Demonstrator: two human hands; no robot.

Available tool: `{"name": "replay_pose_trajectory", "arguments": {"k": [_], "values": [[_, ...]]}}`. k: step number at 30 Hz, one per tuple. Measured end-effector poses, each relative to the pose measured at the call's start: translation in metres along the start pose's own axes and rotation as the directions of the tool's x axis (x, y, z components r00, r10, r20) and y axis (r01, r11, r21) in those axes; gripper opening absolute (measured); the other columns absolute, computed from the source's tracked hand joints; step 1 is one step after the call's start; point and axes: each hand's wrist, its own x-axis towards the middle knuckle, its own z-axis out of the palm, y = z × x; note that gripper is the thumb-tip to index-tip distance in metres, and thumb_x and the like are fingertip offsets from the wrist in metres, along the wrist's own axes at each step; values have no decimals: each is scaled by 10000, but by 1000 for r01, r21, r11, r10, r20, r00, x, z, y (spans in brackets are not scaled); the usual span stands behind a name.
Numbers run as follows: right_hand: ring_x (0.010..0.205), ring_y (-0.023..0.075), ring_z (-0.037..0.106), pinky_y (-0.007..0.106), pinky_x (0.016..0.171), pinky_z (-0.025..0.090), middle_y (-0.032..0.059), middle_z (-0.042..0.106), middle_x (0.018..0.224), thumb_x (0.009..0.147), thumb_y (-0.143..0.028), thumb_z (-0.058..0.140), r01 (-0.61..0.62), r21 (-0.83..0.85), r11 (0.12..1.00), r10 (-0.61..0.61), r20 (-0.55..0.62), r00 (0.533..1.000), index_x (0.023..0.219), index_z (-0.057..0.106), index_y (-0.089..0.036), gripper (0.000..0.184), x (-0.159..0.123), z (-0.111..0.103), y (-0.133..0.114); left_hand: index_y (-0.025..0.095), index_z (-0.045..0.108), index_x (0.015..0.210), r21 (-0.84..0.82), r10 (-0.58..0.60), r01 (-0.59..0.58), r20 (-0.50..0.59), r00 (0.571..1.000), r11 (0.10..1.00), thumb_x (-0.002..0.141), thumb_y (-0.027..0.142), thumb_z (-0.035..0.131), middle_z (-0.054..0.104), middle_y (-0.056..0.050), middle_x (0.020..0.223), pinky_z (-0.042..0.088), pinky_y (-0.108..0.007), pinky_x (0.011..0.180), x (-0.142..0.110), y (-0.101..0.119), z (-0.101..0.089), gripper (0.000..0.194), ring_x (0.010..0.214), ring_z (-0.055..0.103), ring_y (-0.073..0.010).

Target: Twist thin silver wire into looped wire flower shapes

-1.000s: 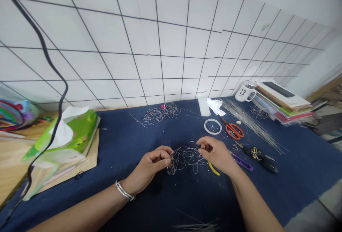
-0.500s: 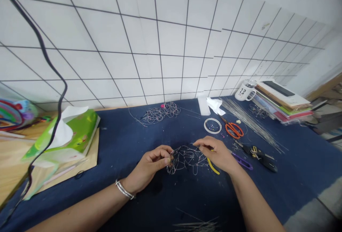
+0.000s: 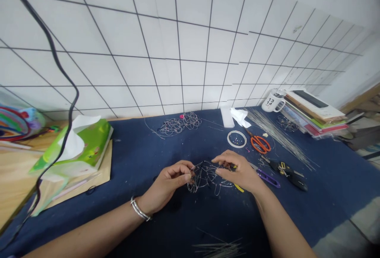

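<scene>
The left hand (image 3: 170, 184) pinches a springy tangle of thin, looped, beaded wire (image 3: 204, 179) above the dark blue cloth (image 3: 142, 147); the right hand (image 3: 237, 171) curves over its other end, thumb and forefinger parted. A glossy white lidded mug (image 3: 270, 101) reads "1314".

Craft wkspc w/ wirework (image 3: 194, 183), scissors (image 3: 260, 145) & wires (image 3: 279, 139) on cloth (image 3: 133, 151).
</scene>
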Motion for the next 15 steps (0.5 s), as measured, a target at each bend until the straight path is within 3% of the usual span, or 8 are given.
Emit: {"name": "replay_pose_trajectory", "arguments": {"k": [7,15], "values": [[690,115,527,254,646,438,27,575,855,758,-223,587,-14,22,1000,15,-57,998,889,651,-214,146,2,4,5,127,623,706,7,12,-12,20,1000,1000,767,219,604,488,-63,992,384,-287,815,-1,2,0,112,884,474,-149],[703,117,539,246,620,429,20,574,846,773,-215,570,-1,11,1000,2,-41,999,857,665,-229,128,2,5,7,126,625,700,22,20,-20,11,1000,1000,752,248,617,505,-70,977,390,-308,811,-1,1,0,133,854,490,-155]]}}
